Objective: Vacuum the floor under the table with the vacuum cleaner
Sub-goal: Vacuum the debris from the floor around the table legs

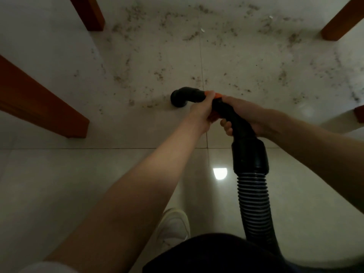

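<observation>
A black vacuum nozzle (180, 97) with a bent end rests mouth-down on the pale tiled floor (137, 66). My left hand (202, 110) grips the tube just behind the bend, where an orange part shows. My right hand (250, 117) grips the black handle further back. The ribbed black hose (254, 198) runs from the handle down towards my body. Dark crumbs and dust (197, 32) lie scattered over the tiles beyond and to the right of the nozzle.
Wooden table legs stand at the far left (88, 12), the near left (39, 103) and the far right (342, 20); another wooden piece (359, 114) shows at the right edge. My white shoe (173, 225) is on the tiles below my arms.
</observation>
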